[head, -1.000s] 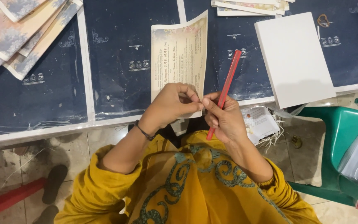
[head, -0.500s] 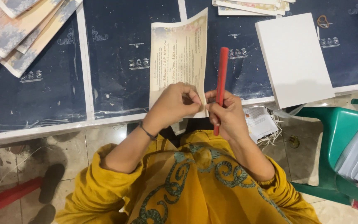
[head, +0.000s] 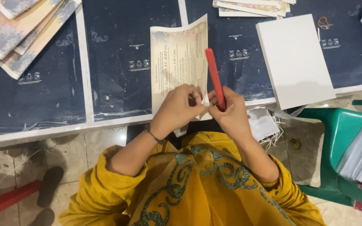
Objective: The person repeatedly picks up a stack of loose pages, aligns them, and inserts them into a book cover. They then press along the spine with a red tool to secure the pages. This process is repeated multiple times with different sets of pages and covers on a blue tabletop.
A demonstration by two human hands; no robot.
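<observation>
A cream printed card (head: 177,62) with a floral border lies on the dark blue table covering (head: 118,50), its near end at the table's edge. My left hand (head: 179,109) pinches the card's near edge with closed fingers. My right hand (head: 229,115) touches the left at the same edge and grips a red stick-shaped tool (head: 215,79) that points away from me, over the card's right side. Yellow patterned sleeves (head: 197,184) cover my arms.
A stack of white blank sheets (head: 294,58) lies right of the card. Several floral cards (head: 13,33) fan out at far left, more cards (head: 252,6) at the top. A green plastic chair (head: 344,138) holding papers stands at right. Loose papers (head: 262,123) lie below the table.
The red tool has swung from leaning right to nearly upright, now tipped slightly left over the card. Both hands have stayed together at the card's near edge.
</observation>
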